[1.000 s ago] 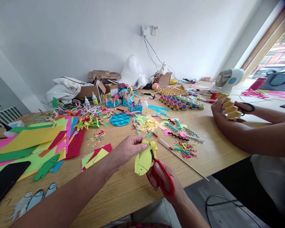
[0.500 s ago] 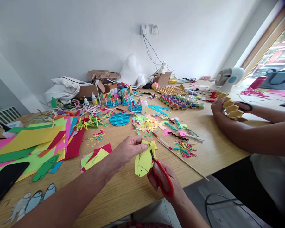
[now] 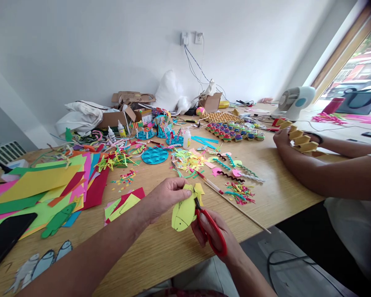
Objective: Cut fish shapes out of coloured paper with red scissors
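A yellow-green paper fish [image 3: 183, 214], with an eye and a gill line drawn on it, is pinched at its upper end between the thumb and fingers of my left hand [image 3: 170, 196]. My right hand [image 3: 216, 231] is closed around the red handles of a pair of scissors [image 3: 218, 235]. The dark blades meet the right edge of the fish, near my left thumb. A yellow paper scrap [image 3: 199, 193] shows just behind the blades. On the table to the left lie a green paper fish [image 3: 58, 220] and several grey-blue fish cutouts [image 3: 43, 264].
Coloured paper sheets [image 3: 40, 181] and a black phone [image 3: 9, 235] lie at the left. A thin stick [image 3: 238, 208] slants across the right side, beside shredded paper [image 3: 239, 192]. Another person's hand [image 3: 282, 138] holds a yellow egg-carton piece [image 3: 303, 140] at the right.
The paper fish has swung slightly left and tilted, its head end moving away from the scissors. Both hands keep nearly the same place and hold. The view has shifted a little.
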Action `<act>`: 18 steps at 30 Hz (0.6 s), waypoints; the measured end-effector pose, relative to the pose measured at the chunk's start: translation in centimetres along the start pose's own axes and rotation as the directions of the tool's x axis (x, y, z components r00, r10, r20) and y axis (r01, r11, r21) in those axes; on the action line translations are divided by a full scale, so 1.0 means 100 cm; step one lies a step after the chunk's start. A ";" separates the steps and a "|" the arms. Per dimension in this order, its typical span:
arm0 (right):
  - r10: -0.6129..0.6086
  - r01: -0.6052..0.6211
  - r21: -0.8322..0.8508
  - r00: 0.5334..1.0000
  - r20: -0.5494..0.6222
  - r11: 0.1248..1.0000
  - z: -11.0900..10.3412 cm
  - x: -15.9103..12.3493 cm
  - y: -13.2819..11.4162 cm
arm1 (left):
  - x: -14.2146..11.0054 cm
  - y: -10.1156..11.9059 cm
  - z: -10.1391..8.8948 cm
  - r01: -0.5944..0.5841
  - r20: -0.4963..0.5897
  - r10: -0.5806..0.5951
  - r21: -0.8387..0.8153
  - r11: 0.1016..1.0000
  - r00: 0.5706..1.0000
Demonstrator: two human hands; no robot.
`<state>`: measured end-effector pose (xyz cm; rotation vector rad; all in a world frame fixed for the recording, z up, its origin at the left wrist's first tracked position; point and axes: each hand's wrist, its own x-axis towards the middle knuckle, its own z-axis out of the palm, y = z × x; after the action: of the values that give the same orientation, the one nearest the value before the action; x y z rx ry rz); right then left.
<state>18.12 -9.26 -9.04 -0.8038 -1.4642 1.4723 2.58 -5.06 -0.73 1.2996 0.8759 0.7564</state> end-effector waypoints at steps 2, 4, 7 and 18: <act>0.000 0.000 -0.007 1.000 0.003 1.000 0.000 0.000 0.000 | 0.000 0.000 -0.001 0.004 0.002 -0.004 0.011 1.000 1.000; -0.003 0.003 -0.014 1.000 0.002 1.000 0.000 -0.001 0.000 | -0.001 -0.001 0.000 0.007 -0.004 -0.007 0.011 1.000 1.000; -0.010 0.009 -0.015 1.000 -0.006 1.000 0.001 -0.001 0.000 | -0.001 -0.002 0.001 0.008 -0.004 -0.008 -0.004 1.000 1.000; 0.016 -0.019 -0.045 0.998 -0.065 0.999 0.006 0.000 -0.006 | -0.001 0.002 0.004 0.015 -0.032 -0.015 0.014 1.000 0.999</act>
<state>17.65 -9.53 -8.43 -0.8870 -1.4501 1.4173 2.85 -5.29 -0.55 1.2956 0.9170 0.7619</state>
